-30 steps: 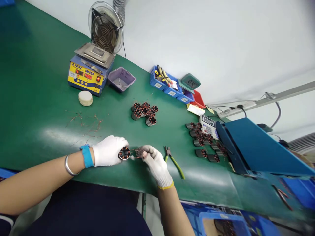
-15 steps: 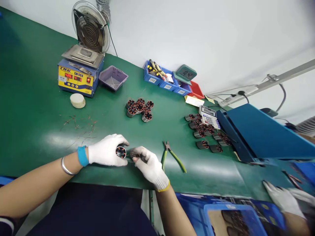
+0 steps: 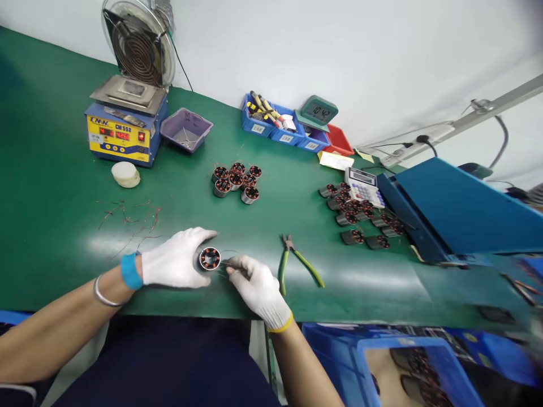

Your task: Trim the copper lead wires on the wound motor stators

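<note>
My left hand (image 3: 176,259), in a white glove, curves its fingers and thumb around a motor stator (image 3: 210,259) with a metal ring and copper windings. The stator's open face points up. Just right of it, my right hand (image 3: 257,285), also gloved, pinches a thin wire lead (image 3: 226,263) between thumb and fingertips. Another thin wire arcs above the fingertips. Green-handled cutting pliers (image 3: 289,244) lie on the bench beside my right hand, their handles spread toward me. Several more stators (image 3: 236,181) stand in a cluster beyond my hands.
Wire scraps (image 3: 127,217) lie on the green bench (image 3: 55,169) at left. Behind them are a round pale pad (image 3: 125,174), a solder pot (image 3: 123,127) and a purple tray (image 3: 186,130). More stators (image 3: 348,219) and a calculator (image 3: 363,187) sit at right, before a blue panel (image 3: 466,209).
The stator has turned so its windings face up more plainly. My right fingertips stay at the wires. The co-worker's gloved hands at far right have left the spot on the bench.
</note>
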`<state>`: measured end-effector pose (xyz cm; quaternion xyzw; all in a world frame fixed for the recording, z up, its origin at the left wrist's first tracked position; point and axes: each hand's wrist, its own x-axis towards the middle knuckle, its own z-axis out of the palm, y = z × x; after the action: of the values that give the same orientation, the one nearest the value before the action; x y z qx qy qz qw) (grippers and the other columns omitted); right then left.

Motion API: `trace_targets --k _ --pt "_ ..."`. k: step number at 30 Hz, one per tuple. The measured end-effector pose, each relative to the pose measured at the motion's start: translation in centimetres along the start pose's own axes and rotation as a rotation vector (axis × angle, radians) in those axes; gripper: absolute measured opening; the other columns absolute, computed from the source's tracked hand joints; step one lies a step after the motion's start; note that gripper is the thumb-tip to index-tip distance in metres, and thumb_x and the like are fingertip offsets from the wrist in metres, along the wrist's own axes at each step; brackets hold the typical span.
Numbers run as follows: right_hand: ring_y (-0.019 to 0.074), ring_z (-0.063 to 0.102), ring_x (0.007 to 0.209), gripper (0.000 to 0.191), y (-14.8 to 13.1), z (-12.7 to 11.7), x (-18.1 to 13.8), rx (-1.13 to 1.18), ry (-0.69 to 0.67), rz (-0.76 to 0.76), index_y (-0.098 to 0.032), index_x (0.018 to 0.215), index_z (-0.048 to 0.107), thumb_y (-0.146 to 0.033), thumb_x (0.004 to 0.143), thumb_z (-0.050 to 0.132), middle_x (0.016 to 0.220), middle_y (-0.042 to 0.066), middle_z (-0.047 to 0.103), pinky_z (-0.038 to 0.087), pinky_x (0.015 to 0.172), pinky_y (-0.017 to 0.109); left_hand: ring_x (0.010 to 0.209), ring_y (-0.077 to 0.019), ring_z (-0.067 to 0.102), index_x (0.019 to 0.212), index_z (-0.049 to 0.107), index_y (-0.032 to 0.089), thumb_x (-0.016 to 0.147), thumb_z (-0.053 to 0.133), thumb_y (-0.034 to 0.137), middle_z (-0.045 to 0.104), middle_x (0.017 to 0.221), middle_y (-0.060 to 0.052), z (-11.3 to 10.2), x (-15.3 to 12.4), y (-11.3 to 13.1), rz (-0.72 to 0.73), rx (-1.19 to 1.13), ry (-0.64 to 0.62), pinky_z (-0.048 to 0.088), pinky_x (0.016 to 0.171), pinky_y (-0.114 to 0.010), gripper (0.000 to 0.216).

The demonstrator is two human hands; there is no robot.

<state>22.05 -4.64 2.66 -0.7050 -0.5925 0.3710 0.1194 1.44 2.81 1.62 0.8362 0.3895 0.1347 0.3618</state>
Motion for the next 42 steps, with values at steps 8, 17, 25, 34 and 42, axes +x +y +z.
trace_targets --k 8,17,25,34,42 --pt "0.0165 0.062 0.070 0.032 -1.2 -0.3 2.2 -0.430 0.081 -0.068 -0.020 0.080 0.066 -0.036 0.094 0.042 0.077 0.004 0.068 0.032 0.056 0.025 0.088 -0.0233 0.062 0.104 0.061 0.020 0.069 0.065 0.027 0.066 0.096 -0.004 0.3 0.7 -0.7 0.158 0.160 -0.064 0.046 0.080 -0.034 0.036" --pt "0.0213 0.065 0.080 0.022 0.3 0.1 -2.2 -0.446 0.124 -0.107 -0.023 0.097 0.067 -0.037 0.089 0.052 0.088 0.004 0.069 0.038 0.062 0.028 0.085 -0.0235 0.063 0.098 0.061 0.018 0.069 0.067 0.032 0.066 0.093 -0.005 0.7 0.5 -0.4 0.138 0.165 0.010 0.046 0.076 -0.033 0.032" --pt "0.0163 0.059 0.071 0.019 -2.6 -0.6 2.4 0.366 0.094 -0.291 -0.019 0.078 0.062 -0.034 0.082 0.051 0.077 0.003 0.064 0.046 0.066 0.028 0.073 -0.0207 0.063 0.089 0.061 0.020 0.072 0.066 0.039 0.065 0.081 -0.002 1.1 0.9 -0.3 0.083 0.161 0.033 0.044 0.063 -0.030 0.026" --pt "0.0224 0.061 0.101 0.018 1.3 1.0 -0.3 -0.023 0.434 -0.579 -0.021 0.100 0.062 -0.028 0.084 0.060 0.105 0.009 0.067 0.048 0.089 0.035 0.083 -0.0257 0.065 0.094 0.062 0.020 0.069 0.068 0.041 0.067 0.091 -0.006 1.1 1.0 -0.3 0.079 0.159 0.025 0.047 0.073 -0.034 0.033" --pt "0.0158 0.065 0.074 0.014 1.0 2.5 -1.5 -0.229 0.270 -0.352 -0.022 0.095 0.063 -0.025 0.082 0.057 0.097 0.002 0.068 0.045 0.062 0.025 0.083 -0.0245 0.064 0.093 0.062 0.019 0.074 0.065 0.047 0.067 0.092 -0.006 1.3 0.9 -0.3 0.103 0.178 0.032 0.046 0.074 -0.034 0.034"
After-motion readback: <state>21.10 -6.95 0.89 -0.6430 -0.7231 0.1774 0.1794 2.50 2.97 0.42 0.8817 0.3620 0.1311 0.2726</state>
